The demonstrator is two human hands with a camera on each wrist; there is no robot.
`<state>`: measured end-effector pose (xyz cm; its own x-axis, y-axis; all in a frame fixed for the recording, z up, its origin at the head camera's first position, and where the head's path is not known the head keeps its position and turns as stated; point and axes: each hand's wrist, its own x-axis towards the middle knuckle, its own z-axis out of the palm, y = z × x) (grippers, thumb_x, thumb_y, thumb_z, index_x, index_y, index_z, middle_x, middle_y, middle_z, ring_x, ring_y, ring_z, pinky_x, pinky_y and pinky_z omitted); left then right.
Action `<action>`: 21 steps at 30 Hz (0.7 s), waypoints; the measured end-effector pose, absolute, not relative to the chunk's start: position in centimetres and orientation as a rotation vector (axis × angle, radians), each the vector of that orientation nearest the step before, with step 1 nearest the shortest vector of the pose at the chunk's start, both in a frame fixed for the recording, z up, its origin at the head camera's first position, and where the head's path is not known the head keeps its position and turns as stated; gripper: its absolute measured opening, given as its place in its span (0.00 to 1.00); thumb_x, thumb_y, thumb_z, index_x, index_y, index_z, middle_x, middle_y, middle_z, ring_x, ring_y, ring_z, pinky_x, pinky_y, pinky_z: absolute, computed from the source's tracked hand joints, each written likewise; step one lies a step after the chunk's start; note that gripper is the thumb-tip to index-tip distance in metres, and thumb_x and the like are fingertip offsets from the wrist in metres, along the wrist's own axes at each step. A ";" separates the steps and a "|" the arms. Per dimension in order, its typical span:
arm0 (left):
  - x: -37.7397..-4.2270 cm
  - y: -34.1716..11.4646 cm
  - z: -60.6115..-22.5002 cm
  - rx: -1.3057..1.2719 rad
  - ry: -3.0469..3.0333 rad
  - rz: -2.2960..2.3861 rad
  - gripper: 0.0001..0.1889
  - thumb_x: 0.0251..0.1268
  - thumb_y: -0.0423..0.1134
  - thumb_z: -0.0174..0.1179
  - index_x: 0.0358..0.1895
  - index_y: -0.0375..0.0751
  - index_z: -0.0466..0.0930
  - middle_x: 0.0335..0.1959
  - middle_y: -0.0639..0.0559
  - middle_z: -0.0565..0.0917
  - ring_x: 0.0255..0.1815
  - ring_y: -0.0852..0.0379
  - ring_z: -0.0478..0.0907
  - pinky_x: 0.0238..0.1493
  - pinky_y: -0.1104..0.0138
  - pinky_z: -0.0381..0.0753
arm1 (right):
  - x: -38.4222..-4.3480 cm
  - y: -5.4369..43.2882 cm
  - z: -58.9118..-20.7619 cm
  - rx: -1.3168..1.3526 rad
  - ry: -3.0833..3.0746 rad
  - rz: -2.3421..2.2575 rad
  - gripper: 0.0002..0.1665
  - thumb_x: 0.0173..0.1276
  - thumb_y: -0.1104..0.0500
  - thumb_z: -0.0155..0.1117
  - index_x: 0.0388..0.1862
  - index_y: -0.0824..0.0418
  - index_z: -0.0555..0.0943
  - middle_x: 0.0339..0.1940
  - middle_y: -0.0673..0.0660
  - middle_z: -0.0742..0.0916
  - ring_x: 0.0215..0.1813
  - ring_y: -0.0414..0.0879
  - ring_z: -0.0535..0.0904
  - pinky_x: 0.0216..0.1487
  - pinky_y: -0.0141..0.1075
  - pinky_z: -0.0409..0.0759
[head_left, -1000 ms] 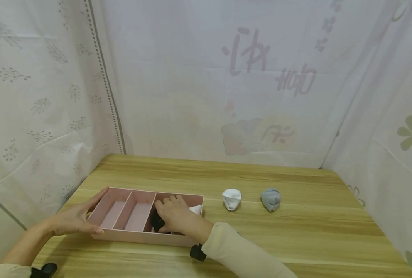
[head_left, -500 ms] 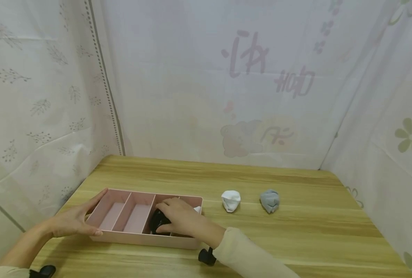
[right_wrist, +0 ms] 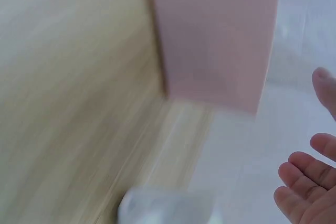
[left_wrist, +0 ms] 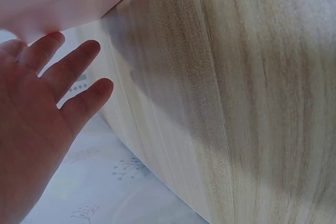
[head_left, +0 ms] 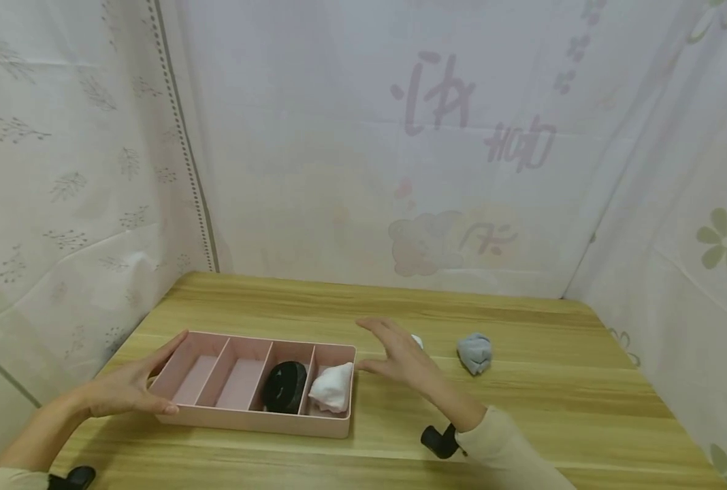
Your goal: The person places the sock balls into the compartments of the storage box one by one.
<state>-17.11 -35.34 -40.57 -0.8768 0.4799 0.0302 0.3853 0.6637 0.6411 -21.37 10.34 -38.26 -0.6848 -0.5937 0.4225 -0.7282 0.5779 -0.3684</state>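
A pink divided box (head_left: 253, 420) lies on the wooden table. My left hand (head_left: 121, 391) holds its left end, thumb along the front wall and a finger at the back corner; in the left wrist view several fingers (left_wrist: 79, 59) are spread, some touching the pink wall. A glossy black oval object (head_left: 284, 388) stands in the third compartment from the left. Beside it, a crumpled white cloth bundle (head_left: 333, 388) fills the right-end compartment. My right hand (head_left: 406, 357) hovers right of the box with fingers apart and nothing held, mostly covering a second white cloth bundle (head_left: 418, 340).
A grey cloth bundle (head_left: 475, 353) lies on the table (head_left: 553, 381) to the right of my right hand. Printed curtains (head_left: 314, 170) enclose the table at the back and both sides. The two left compartments show bare pink floors.
My right hand has let go of the black oval object and moved out of the box to the right, over the white cloth bundle. The left hand stays on the box.
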 end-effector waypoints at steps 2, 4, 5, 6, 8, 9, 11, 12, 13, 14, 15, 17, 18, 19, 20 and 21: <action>-17.1 -35.3 -40.6 0.721 2.736 1.007 0.57 0.48 0.38 0.69 0.76 0.50 0.36 0.68 0.24 0.56 0.57 0.85 0.54 0.46 0.75 0.70 | -21.6 12.0 -38.3 0.998 -2.626 0.840 0.42 0.53 0.52 0.73 0.65 0.62 0.69 0.61 0.60 0.78 0.59 0.56 0.74 0.53 0.49 0.75; -17.1 -35.3 -40.6 0.727 2.733 1.011 0.57 0.48 0.38 0.69 0.76 0.49 0.36 0.68 0.24 0.56 0.57 0.85 0.53 0.46 0.75 0.70 | -21.7 13.5 -38.3 0.910 -2.690 0.898 0.44 0.53 0.51 0.73 0.67 0.61 0.67 0.63 0.61 0.75 0.61 0.58 0.73 0.55 0.51 0.74; -17.1 -35.3 -40.6 0.728 2.732 1.014 0.57 0.48 0.37 0.69 0.76 0.49 0.36 0.68 0.24 0.56 0.57 0.85 0.53 0.46 0.76 0.70 | -21.8 14.2 -38.4 0.864 -2.725 0.924 0.45 0.53 0.51 0.73 0.68 0.61 0.66 0.65 0.61 0.74 0.63 0.59 0.71 0.56 0.53 0.72; -17.1 -35.3 -40.6 0.728 2.732 1.012 0.57 0.48 0.37 0.69 0.76 0.50 0.36 0.69 0.24 0.56 0.57 0.85 0.53 0.46 0.76 0.70 | -21.9 14.8 -38.4 0.828 -2.749 0.939 0.47 0.53 0.51 0.73 0.69 0.61 0.65 0.66 0.62 0.72 0.64 0.60 0.69 0.57 0.54 0.71; -17.1 -35.3 -40.6 0.725 2.736 1.006 0.57 0.48 0.38 0.69 0.76 0.50 0.36 0.69 0.25 0.56 0.57 0.85 0.53 0.46 0.75 0.70 | -22.0 15.8 -38.7 0.778 -2.781 0.949 0.49 0.52 0.51 0.74 0.70 0.61 0.63 0.68 0.62 0.71 0.66 0.61 0.66 0.59 0.56 0.69; -17.1 -35.3 -40.6 0.723 2.739 1.000 0.57 0.48 0.38 0.69 0.76 0.50 0.36 0.69 0.25 0.56 0.57 0.85 0.53 0.46 0.75 0.70 | -22.2 16.3 -38.9 0.765 -2.789 0.935 0.50 0.51 0.51 0.75 0.70 0.61 0.63 0.68 0.62 0.71 0.67 0.61 0.66 0.59 0.56 0.69; -17.1 -35.4 -40.5 0.718 2.741 0.996 0.57 0.48 0.38 0.69 0.76 0.50 0.36 0.69 0.25 0.56 0.57 0.84 0.54 0.46 0.75 0.70 | -22.4 17.0 -39.4 0.758 -2.797 0.902 0.52 0.48 0.52 0.77 0.71 0.60 0.62 0.68 0.63 0.71 0.67 0.62 0.65 0.59 0.57 0.68; -17.1 -35.4 -40.5 0.717 2.742 0.993 0.57 0.48 0.38 0.69 0.76 0.50 0.36 0.69 0.26 0.57 0.57 0.84 0.55 0.45 0.75 0.71 | -22.5 17.2 -39.6 0.763 -2.796 0.889 0.54 0.47 0.52 0.78 0.71 0.60 0.62 0.67 0.63 0.71 0.66 0.62 0.66 0.58 0.57 0.69; -17.1 -35.4 -40.5 0.715 2.745 0.991 0.57 0.48 0.38 0.69 0.76 0.50 0.36 0.69 0.26 0.57 0.57 0.83 0.56 0.45 0.75 0.71 | -22.5 17.4 -39.9 0.763 -2.799 0.876 0.54 0.46 0.52 0.78 0.71 0.60 0.62 0.67 0.63 0.71 0.65 0.62 0.66 0.57 0.57 0.69; -17.1 -35.4 -40.5 0.714 2.744 0.991 0.57 0.48 0.38 0.69 0.76 0.50 0.36 0.69 0.26 0.57 0.57 0.83 0.56 0.45 0.74 0.71 | -22.6 17.5 -40.1 0.762 -2.803 0.865 0.55 0.45 0.52 0.79 0.71 0.60 0.62 0.66 0.64 0.72 0.64 0.62 0.67 0.57 0.57 0.70; -17.1 -35.4 -40.5 0.714 2.749 0.986 0.57 0.48 0.38 0.69 0.76 0.50 0.36 0.69 0.26 0.57 0.56 0.83 0.56 0.45 0.74 0.71 | -22.7 17.6 -40.4 0.763 -2.806 0.848 0.55 0.44 0.52 0.79 0.71 0.62 0.62 0.65 0.65 0.72 0.63 0.63 0.68 0.56 0.57 0.71; -17.1 -35.4 -40.5 0.709 2.757 0.977 0.57 0.48 0.38 0.69 0.76 0.50 0.36 0.68 0.25 0.57 0.56 0.82 0.57 0.45 0.74 0.71 | -22.9 17.8 -41.0 0.784 -2.804 0.824 0.55 0.44 0.53 0.79 0.70 0.65 0.62 0.63 0.67 0.73 0.62 0.64 0.69 0.55 0.58 0.71; -17.1 -35.4 -40.5 0.707 2.760 0.972 0.57 0.48 0.39 0.69 0.76 0.50 0.36 0.68 0.25 0.58 0.56 0.82 0.57 0.45 0.74 0.71 | -22.9 17.8 -41.2 0.790 -2.809 0.818 0.55 0.45 0.53 0.79 0.69 0.66 0.62 0.63 0.68 0.72 0.61 0.64 0.69 0.55 0.58 0.71; -17.0 -35.3 -40.5 0.705 2.766 0.966 0.57 0.48 0.39 0.69 0.76 0.50 0.36 0.68 0.24 0.58 0.56 0.82 0.58 0.44 0.74 0.71 | -23.0 17.8 -41.4 0.792 -2.820 0.803 0.55 0.45 0.52 0.79 0.69 0.67 0.62 0.63 0.68 0.72 0.61 0.64 0.69 0.55 0.58 0.70; -17.0 -35.3 -40.5 0.703 2.769 0.962 0.57 0.48 0.39 0.69 0.76 0.51 0.36 0.68 0.24 0.58 0.56 0.82 0.58 0.44 0.74 0.71 | -23.0 17.8 -41.6 0.794 -2.830 0.806 0.54 0.46 0.52 0.78 0.69 0.67 0.62 0.63 0.69 0.72 0.62 0.64 0.68 0.56 0.58 0.69; -17.0 -35.3 -40.5 0.703 2.771 0.960 0.57 0.48 0.39 0.70 0.76 0.51 0.36 0.68 0.24 0.58 0.56 0.82 0.57 0.44 0.73 0.71 | -23.0 17.9 -41.8 0.795 -2.840 0.817 0.54 0.47 0.53 0.78 0.69 0.68 0.62 0.64 0.70 0.71 0.62 0.64 0.68 0.57 0.59 0.69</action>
